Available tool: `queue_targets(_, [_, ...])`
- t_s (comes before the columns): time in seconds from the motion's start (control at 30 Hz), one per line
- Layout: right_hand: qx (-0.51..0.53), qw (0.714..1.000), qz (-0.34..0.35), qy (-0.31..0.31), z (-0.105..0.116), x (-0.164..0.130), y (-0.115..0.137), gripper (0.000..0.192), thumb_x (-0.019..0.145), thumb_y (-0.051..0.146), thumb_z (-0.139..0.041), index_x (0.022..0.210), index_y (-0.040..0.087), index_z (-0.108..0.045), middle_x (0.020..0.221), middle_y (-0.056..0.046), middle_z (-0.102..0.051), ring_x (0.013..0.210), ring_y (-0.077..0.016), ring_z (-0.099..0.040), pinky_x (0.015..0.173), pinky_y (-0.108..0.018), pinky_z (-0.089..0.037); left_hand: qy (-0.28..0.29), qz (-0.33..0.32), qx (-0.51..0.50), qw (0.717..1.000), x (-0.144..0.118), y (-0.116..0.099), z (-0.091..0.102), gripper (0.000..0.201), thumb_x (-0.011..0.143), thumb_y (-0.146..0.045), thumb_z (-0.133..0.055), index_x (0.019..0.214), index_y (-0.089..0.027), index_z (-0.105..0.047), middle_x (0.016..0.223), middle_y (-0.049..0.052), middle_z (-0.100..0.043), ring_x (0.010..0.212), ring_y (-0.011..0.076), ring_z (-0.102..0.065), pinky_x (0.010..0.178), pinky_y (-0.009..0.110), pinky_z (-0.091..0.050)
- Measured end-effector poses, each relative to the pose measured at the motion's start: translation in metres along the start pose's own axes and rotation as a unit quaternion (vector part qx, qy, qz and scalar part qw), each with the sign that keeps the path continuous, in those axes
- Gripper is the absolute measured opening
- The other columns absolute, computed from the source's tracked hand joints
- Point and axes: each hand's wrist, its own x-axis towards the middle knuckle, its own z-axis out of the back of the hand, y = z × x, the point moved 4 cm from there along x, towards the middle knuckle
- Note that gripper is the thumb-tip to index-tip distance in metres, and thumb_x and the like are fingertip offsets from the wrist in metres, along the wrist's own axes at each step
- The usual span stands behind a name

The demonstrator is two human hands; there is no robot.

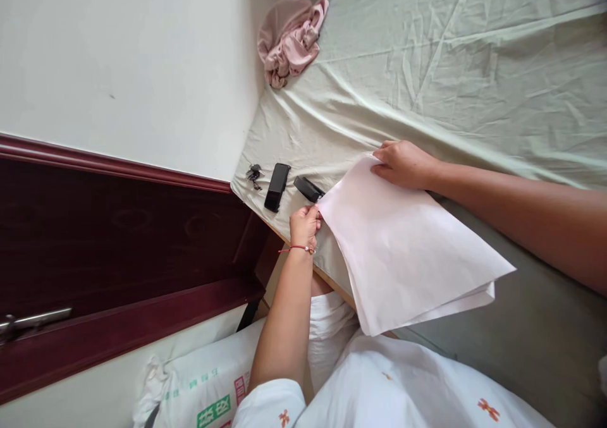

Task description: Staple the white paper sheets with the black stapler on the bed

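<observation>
Squaring a stack of paper at the bed's edge.

We hold the white sheets (408,251) by two corners: left hand (305,226) pinching the near corner between thumb and fingers, right hand (403,164) curled closed over the far corner. The stack lies on the green sheet of the bed (450,67), overhanging the edge toward our lap; its lower edges look fanned, not yet flush. We judge that aligning is in hand; next calls for tapping the edges even, a firm pinch kept. A dark object (308,188) just beside the left hand is possibly a stapler. A black case (277,187) and keys (253,175) lie further left.
</observation>
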Motion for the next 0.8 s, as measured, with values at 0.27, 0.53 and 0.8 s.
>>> queue_targets(0.27, [-0.002,1.000,-0.016,0.017,0.000,0.000,0.002,0.019,0.094,0.030,-0.052,0.079,0.022,-0.058,0.092,-0.015,-0.063,0.085,-0.0284,-0.062,0.078,-0.041,-0.047,-0.015,0.010,0.016,1.000,0.003,-0.003,-0.005,0.030,0.073,-0.025,-0.082,0.060,-0.017,-0.057,0.048,-0.006,-0.051,0.036,0.0030,-0.036,0.036,0.017,-0.023])
queue_targets(0.53, [0.071,0.996,-0.057,0.011,0.009,-0.002,0.000,0.023,0.090,0.044,-0.063,0.082,0.022,-0.058,0.098,-0.012,-0.065,0.087,-0.0276,-0.062,0.079,-0.040,-0.046,-0.092,-0.007,-0.022,0.996,0.005,-0.003,-0.010,0.020,0.074,-0.015,-0.069,0.060,-0.018,-0.055,0.045,-0.009,-0.045,0.037,0.0044,-0.038,0.038,0.017,-0.022])
queue_targets(0.8, [0.191,0.977,-0.094,-0.022,0.019,-0.001,-0.007,0.019,0.081,0.037,-0.070,0.091,0.021,-0.071,0.091,-0.005,-0.072,0.083,-0.0234,-0.065,0.077,-0.037,-0.049,-0.077,0.001,-0.040,0.996,0.002,0.002,-0.007,0.026,0.075,-0.022,-0.076,0.064,-0.018,-0.053,0.050,-0.009,-0.046,0.038,0.0046,-0.045,0.039,0.016,-0.019])
